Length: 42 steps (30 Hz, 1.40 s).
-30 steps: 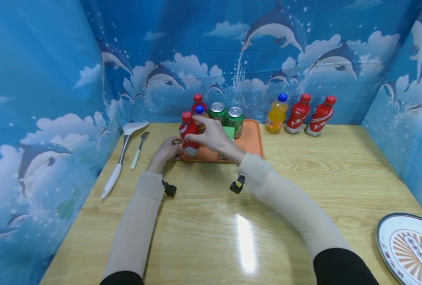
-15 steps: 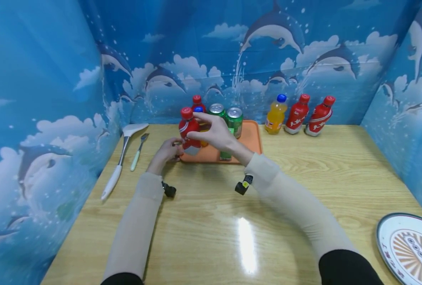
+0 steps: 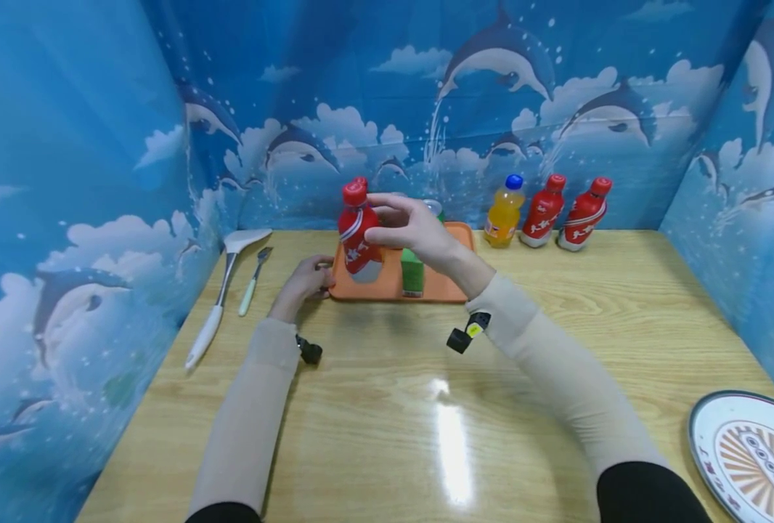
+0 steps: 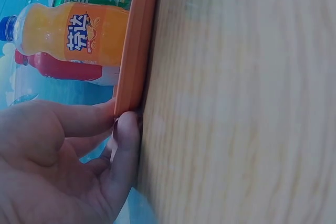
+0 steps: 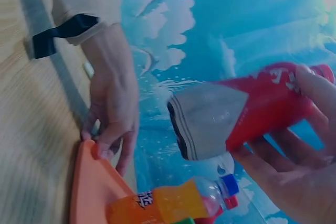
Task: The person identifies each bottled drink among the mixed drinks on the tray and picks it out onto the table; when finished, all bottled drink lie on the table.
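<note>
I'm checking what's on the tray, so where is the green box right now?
In the head view, the green box sits by the near edge of the tray, just below the right hand and right of the held red bottle.

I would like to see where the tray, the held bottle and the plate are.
Tray (image 4: 137, 51), left wrist view, on its outer side.
Held bottle (image 3: 354, 243), head view, on its red body.
Plate (image 3: 756, 457), head view, on its patterned middle.
</note>
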{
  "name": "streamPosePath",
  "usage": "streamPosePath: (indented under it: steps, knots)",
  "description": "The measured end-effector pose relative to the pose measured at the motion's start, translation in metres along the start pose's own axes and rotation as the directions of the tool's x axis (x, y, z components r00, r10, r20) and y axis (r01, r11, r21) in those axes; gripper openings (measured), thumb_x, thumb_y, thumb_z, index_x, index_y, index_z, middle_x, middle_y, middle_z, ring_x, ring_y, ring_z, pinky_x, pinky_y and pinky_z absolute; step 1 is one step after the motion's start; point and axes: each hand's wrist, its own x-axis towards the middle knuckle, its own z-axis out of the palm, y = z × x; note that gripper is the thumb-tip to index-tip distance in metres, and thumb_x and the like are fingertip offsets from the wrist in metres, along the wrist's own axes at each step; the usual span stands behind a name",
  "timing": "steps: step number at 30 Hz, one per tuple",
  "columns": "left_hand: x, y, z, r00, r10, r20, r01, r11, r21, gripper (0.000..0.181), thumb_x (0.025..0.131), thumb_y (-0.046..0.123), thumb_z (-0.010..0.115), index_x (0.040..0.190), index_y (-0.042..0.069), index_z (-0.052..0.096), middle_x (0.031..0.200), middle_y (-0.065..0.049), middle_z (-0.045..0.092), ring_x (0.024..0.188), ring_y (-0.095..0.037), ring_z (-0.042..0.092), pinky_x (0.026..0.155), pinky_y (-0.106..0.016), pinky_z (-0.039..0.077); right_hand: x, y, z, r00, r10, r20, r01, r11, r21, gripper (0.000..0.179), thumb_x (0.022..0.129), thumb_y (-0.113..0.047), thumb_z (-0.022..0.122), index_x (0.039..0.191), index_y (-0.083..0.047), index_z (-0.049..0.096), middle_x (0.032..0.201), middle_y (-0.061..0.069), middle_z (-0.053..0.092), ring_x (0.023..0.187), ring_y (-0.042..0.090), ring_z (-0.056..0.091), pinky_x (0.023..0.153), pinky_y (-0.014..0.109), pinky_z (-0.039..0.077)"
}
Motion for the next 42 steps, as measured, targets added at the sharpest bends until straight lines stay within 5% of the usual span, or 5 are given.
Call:
streamPosePath:
  steps: [13, 19, 25, 35, 42]
  knots:
    - [-0.002, -0.002, -0.002, 1.0, 0.009, 0.021, -0.009, 1.0, 0.025, 0.064, 0.104, 0.001, 0.056, 0.164, 0.013, 0.036, 0.134, -0.018, 0.055, 0.091, -0.015, 0.06, 0.068, -0.019, 0.056, -0.02, -0.017, -0.047, 0.995, 0.043, 0.091, -0.064, 0.969, 0.237, 0.06, 0.099, -0.013, 0.073, 0.155, -0.014, 0.051, 0.142, 0.008, 0.066, 0.128, 0.025, 0.064, 0.106, 0.037, 0.058]
    - [-0.002, -0.002, -0.002, 0.999, 0.005, 0.031, -0.006, 1.0, 0.021, 0.064, 0.105, 0.002, 0.055, 0.165, 0.014, 0.035, 0.134, -0.017, 0.056, 0.094, -0.016, 0.061, 0.069, -0.02, 0.057, -0.032, -0.016, -0.071, 0.996, -0.019, 0.09, -0.014, 0.936, 0.352, 0.046, 0.101, -0.008, 0.069, 0.146, -0.017, 0.061, 0.133, 0.004, 0.071, 0.118, 0.019, 0.068, 0.1, 0.029, 0.06]
    - [-0.002, -0.002, -0.002, 0.999, 0.006, 0.032, -0.007, 1.0, 0.014, 0.064, 0.105, 0.002, 0.055, 0.164, 0.015, 0.036, 0.137, -0.017, 0.054, 0.098, -0.017, 0.061, 0.07, -0.02, 0.057, -0.044, -0.011, -0.095, 0.989, -0.108, 0.106, 0.067, 0.942, 0.328, 0.041, 0.108, -0.007, 0.055, 0.147, -0.019, 0.056, 0.133, 0.003, 0.07, 0.118, 0.017, 0.068, 0.099, 0.03, 0.059]
    - [-0.002, -0.002, -0.004, 0.999, 0.01, 0.037, -0.01, 1.0, 0.013, 0.065, 0.105, 0.002, 0.056, 0.165, 0.013, 0.035, 0.139, -0.017, 0.054, 0.096, -0.015, 0.062, 0.07, -0.02, 0.057, -0.068, 0.011, -0.143, 0.999, -0.016, -0.029, 0.024, 0.956, 0.292, 0.048, 0.109, -0.01, 0.053, 0.155, -0.021, 0.048, 0.135, -0.001, 0.067, 0.128, 0.016, 0.059, 0.104, 0.031, 0.056]
    - [-0.001, -0.002, -0.003, 0.999, -0.003, 0.032, 0.003, 1.0, 0.008, 0.064, 0.105, 0.001, 0.055, 0.164, 0.013, 0.035, 0.136, -0.015, 0.054, 0.096, -0.016, 0.06, 0.069, -0.02, 0.056, -0.085, 0.035, -0.174, 0.995, -0.033, -0.092, 0.07, 0.9, 0.431, 0.042, 0.108, -0.002, 0.05, 0.147, -0.017, 0.056, 0.128, 0.001, 0.072, 0.117, 0.014, 0.067, 0.093, 0.028, 0.059]
